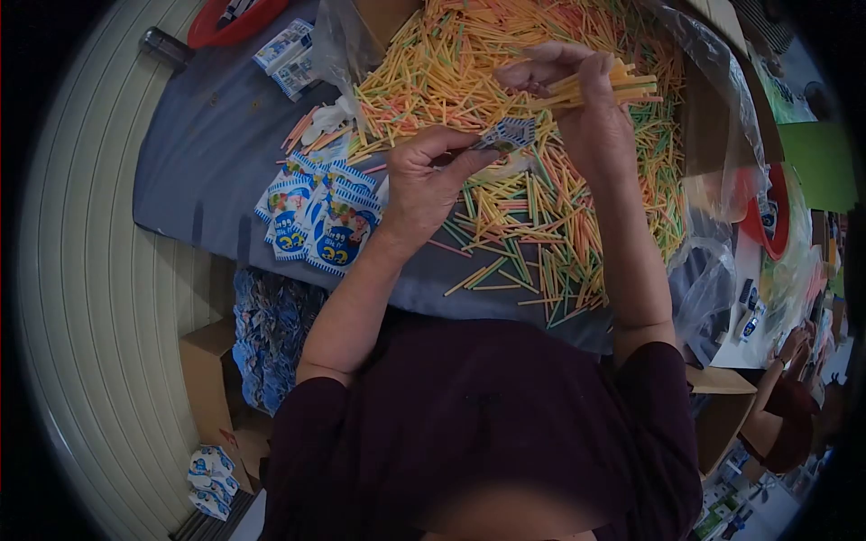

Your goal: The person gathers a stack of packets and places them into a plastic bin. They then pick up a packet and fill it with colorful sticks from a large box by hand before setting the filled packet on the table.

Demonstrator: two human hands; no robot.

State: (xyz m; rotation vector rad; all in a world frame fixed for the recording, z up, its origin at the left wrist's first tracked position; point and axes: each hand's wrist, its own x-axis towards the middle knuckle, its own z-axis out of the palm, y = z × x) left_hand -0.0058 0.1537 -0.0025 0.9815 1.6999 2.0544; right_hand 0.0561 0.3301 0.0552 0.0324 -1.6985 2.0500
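My left hand [426, 180] pinches a small printed packet [512, 132] between thumb and fingers; its blue-and-white patterned end points to the right. My right hand [600, 135] is closed round a bunch of thin yellow and orange sticks [636, 87], held level above the pile. Beneath both hands spreads a large heap of coloured sticks [442, 68] in yellow, orange, pink and green. Left of my left hand lies a stack of blue-and-white packets [338, 230] with cartoon print.
A grey cloth [207, 171] covers the table. Cardboard boxes [206, 370] and blue wrappers [271, 334] stand below. A red basin [230, 32], a dark cylinder [167, 47] and more packets [287, 56] lie at the far left. Another person [780, 406] works at the right.
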